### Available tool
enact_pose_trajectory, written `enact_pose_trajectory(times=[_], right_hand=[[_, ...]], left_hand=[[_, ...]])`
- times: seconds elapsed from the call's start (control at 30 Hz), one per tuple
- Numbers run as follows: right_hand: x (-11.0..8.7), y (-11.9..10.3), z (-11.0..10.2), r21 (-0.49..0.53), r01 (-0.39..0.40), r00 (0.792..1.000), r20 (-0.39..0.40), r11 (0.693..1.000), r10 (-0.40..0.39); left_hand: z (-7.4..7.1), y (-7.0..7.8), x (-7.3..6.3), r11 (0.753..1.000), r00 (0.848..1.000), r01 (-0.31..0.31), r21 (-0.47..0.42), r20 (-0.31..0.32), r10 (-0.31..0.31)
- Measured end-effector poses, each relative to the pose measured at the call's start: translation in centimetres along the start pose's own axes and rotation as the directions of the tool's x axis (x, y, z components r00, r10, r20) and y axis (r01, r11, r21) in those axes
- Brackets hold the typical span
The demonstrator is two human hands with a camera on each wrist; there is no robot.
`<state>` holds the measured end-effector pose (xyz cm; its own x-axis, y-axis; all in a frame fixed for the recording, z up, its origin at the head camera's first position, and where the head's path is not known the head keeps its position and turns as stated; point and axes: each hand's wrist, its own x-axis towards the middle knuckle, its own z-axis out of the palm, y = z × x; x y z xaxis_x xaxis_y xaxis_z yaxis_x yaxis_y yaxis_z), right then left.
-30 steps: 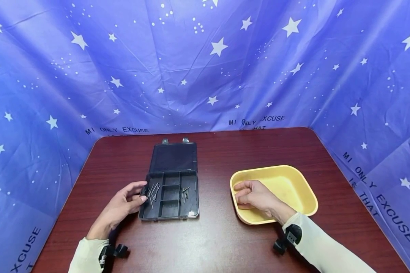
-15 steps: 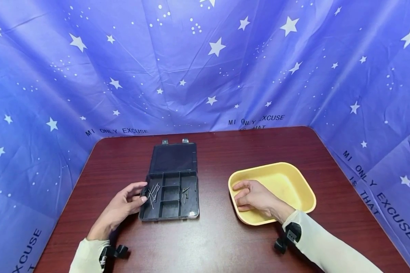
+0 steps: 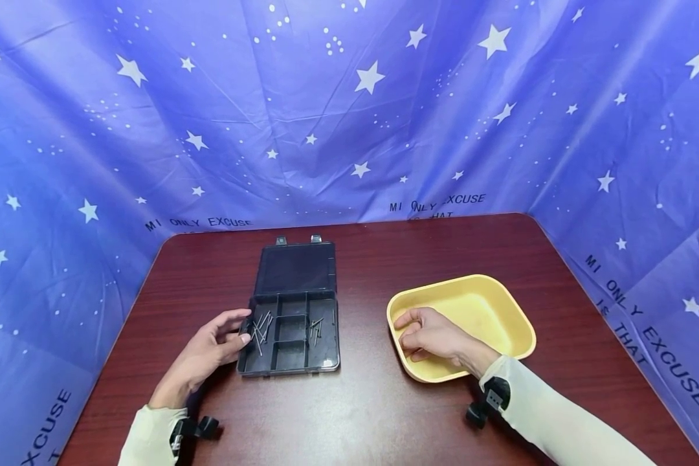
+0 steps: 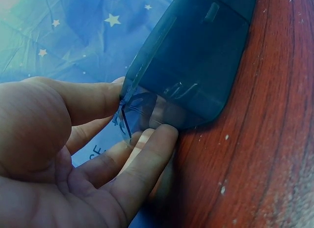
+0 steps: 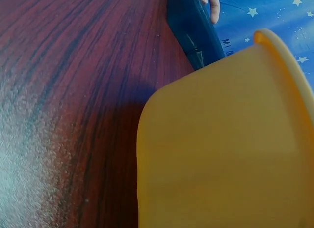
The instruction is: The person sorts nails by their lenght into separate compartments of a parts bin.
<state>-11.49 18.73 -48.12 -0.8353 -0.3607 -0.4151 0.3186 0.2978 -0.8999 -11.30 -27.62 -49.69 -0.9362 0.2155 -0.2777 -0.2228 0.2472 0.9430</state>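
A dark compartment box (image 3: 290, 346) lies with its lid (image 3: 296, 268) folded back. Long thin nails (image 3: 262, 331) sit in its left compartment, and shorter brassy screws or nails (image 3: 316, 329) in the right one. My left hand (image 3: 206, 353) holds the box's left edge; in the left wrist view the thumb and fingers (image 4: 157, 144) pinch its see-through corner. To the right, my right hand (image 3: 433, 333) reaches into a yellow tub (image 3: 501, 310), fingers bent down near its left wall. Whatever lies under those fingertips is hidden, and the tub wall (image 5: 221, 149) blocks the right wrist view.
Both containers stand apart on a dark red wooden table (image 3: 361, 401), with bare tabletop between them. Behind and at the sides hangs a blue star-patterned cloth (image 3: 326, 116). Wrist cameras (image 3: 195, 428) are strapped to both arms.
The yellow tub has shifted slightly left and away, with the right hand inside it. The right fingers have drawn a little closer together. Left hand and box stay put.
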Motion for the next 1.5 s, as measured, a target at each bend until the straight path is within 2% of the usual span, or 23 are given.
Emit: enact_pose_trajectory(times=[0.17,0.43,0.63,1.03,1.27,1.5], right_hand=[[-0.4,-0.1,-0.1,0.023,-0.026,1.000,0.005,0.999,0.026],[-0.5,0.0,-0.4,0.197,-0.011,0.999,-0.039,0.980,0.019],[-0.5,0.1,-0.4,0.278,0.013,0.996,-0.087,0.961,0.012],[-1.7,-1.9,-1.8,0.317,0.088,0.986,-0.160,0.944,-0.038],[-3.1,-4.1,-2.8,0.273,0.189,0.973,-0.179,0.943,-0.144],[-3.8,-7.2,-3.5,0.294,0.302,0.944,-0.222,0.907,-0.242]], left_hand=[[0.1,-0.1,0.1,1.000,1.000,0.004,-0.007,0.002,-0.004],[0.0,-0.2,0.0,1.000,1.000,-0.002,-0.002,-0.003,0.002],[-0.1,-0.3,0.0,1.000,1.000,-0.006,-0.001,-0.003,0.006],[0.0,0.0,0.0,1.000,1.000,-0.014,-0.003,-0.002,0.014],[0.0,0.1,-0.1,0.999,0.999,-0.039,-0.030,0.011,0.039],[0.0,-0.1,-0.1,0.999,1.000,-0.026,-0.027,0.014,0.026]])
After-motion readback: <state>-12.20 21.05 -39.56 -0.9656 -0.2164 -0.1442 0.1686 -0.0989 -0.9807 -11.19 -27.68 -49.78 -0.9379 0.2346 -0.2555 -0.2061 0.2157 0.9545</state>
